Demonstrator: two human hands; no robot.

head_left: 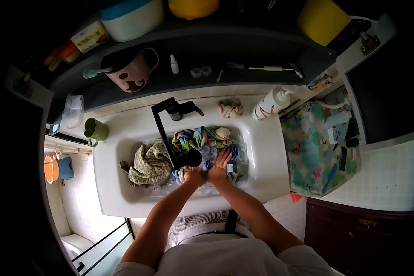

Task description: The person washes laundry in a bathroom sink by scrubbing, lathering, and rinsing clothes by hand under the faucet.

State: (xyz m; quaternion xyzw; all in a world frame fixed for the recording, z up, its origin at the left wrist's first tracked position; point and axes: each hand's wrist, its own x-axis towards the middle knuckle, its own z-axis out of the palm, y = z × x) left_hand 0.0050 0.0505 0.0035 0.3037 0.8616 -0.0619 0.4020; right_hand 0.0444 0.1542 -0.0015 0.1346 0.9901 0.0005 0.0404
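Observation:
My right hand (220, 166) lies with its fingers stretched out on wet, multicoloured cloth (191, 139) in the soapy sink. Close beside it, my left hand (194, 175) presses down among the bluish part of the laundry. The black faucet head (188, 159) partly covers that hand, so its fingers are mostly hidden. To the left, a bunched patterned beige garment (151, 164) sits in the same white sink (269, 152). Suds and water surround the cloth near both hands.
A black angular faucet arm (163, 131) reaches over the sink. On the rim stand a green mug (96, 130), a crumpled cloth (230, 108) and a white pump bottle (270, 104). A dark shelf (184, 43) above holds a pink mug (129, 73).

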